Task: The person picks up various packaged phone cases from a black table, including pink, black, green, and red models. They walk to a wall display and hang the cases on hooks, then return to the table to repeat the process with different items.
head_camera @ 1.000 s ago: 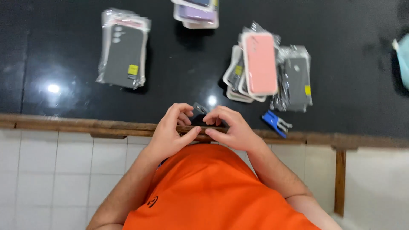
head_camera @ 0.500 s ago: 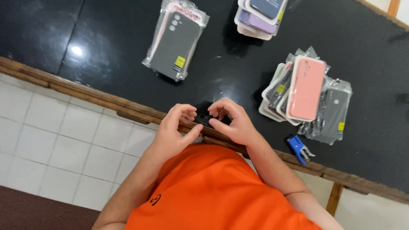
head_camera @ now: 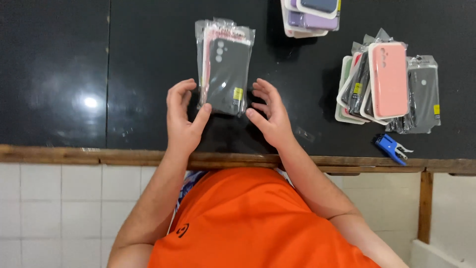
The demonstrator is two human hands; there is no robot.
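Note:
A stack of phone cases in clear plastic sleeves (head_camera: pixel 225 67), a dark grey one on top, lies on the black countertop (head_camera: pixel 99 74) straight ahead of me. My left hand (head_camera: pixel 182 119) is at its lower left corner, fingers curled and apart, thumb touching the sleeve's edge. My right hand (head_camera: pixel 267 111) hovers just right of the stack's lower right corner with the fingers spread and nothing in it. A small clear plastic scrap (head_camera: pixel 303 134) lies beside my right wrist.
A fanned pile of cases topped by a pink one (head_camera: pixel 389 79) lies at the right, with a blue stapler (head_camera: pixel 391 148) below it. Another stack with a purple case (head_camera: pixel 310 17) sits at the top edge. A wooden strip (head_camera: pixel 74 155) borders the counter above white tiles.
My hands were together at the counter's edge, closed on a small dark object. They have moved forward and apart to the grey stack, and the dark object is no longer visible.

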